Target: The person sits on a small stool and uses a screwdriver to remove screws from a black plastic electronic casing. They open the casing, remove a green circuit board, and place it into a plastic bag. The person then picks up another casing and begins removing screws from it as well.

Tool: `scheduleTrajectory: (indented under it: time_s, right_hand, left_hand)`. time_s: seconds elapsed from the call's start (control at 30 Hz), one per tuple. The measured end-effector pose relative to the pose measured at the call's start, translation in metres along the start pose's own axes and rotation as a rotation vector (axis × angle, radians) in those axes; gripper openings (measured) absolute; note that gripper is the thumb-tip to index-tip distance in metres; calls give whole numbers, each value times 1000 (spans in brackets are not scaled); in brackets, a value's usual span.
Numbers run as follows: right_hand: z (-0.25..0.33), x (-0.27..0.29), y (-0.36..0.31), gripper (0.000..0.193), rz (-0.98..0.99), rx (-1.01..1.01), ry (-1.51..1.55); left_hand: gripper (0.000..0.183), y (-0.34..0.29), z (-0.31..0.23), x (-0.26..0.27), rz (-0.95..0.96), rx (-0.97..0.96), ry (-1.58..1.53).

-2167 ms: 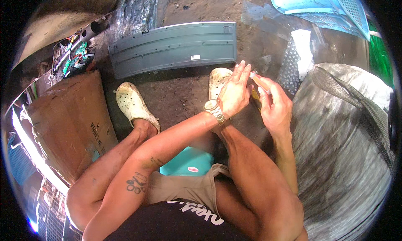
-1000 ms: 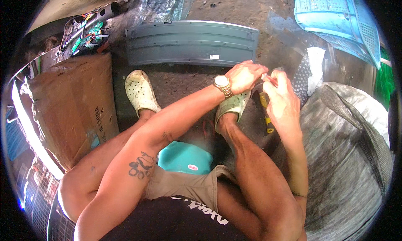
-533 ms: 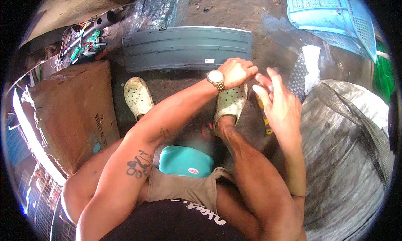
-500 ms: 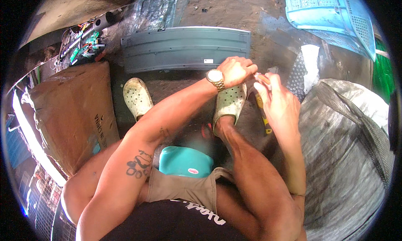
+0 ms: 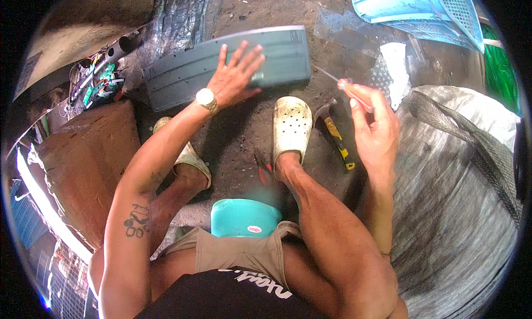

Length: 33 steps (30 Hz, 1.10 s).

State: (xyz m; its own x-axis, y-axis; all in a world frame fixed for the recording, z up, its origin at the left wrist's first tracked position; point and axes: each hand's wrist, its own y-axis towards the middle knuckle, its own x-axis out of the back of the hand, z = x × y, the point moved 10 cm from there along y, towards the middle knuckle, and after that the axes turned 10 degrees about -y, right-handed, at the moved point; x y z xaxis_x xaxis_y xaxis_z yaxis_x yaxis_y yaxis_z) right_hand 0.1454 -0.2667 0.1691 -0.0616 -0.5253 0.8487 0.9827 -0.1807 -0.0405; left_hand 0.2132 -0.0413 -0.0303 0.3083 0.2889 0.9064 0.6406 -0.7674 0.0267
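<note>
A long dark grey panel [image 5: 183, 78] with raised ribs lies across the ground ahead of my feet. My left hand [image 5: 234, 78] is spread over the middle of it, fingers apart and holding nothing; I cannot tell whether the palm touches. In my right hand [image 5: 376, 117] is a screwdriver [image 5: 354, 92] with a clear and orange handle, its thin shaft pointing left toward the panel's right end. On the ground between that hand and my right shoe [image 5: 292, 125] rests a hammer [image 5: 334, 132] with a yellow and black handle.
A red-handled tool [image 5: 264, 172] lies between my feet, before a turquoise stool [image 5: 244, 216]. At left stand a brown cardboard box [image 5: 91, 158] and a pile of scrap parts [image 5: 102, 83]. A large grey woven sack [image 5: 449, 197] fills the right; a blue plastic basket [image 5: 410, 9] sits beyond.
My left hand has moved left from beside my right hand and opened over the panel. The screwdriver's shaft now points left in my right hand. The whole view has shifted slightly.
</note>
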Motion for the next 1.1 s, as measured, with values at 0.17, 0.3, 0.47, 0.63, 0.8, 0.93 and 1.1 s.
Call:
scheduleTrajectory:
  time_s: [0.17,0.3,0.47,0.63,0.8,0.93,1.1]
  right_hand:
    - [13,-25,1,24,55,14,78]
    - [35,-47,18,20,59,176,3]
    - [36,-76,21,20,159,204,-82]
    - [39,-78,23,19,152,245,-139]
    - [45,-83,26,17,168,227,-197]
    - [57,-99,31,16,286,282,-418]
    - [99,-102,45,13,360,533,-256]
  left_hand:
    - [85,15,14,-4,-117,206,-23]
    - [69,14,13,-10,-90,218,41]
    - [66,14,15,-15,-70,247,51]
    - [66,14,14,-15,-83,237,75]
    - [65,13,13,-10,-110,227,45]
    - [62,15,7,0,-149,283,-17]
    - [41,28,-27,17,-346,117,-745]
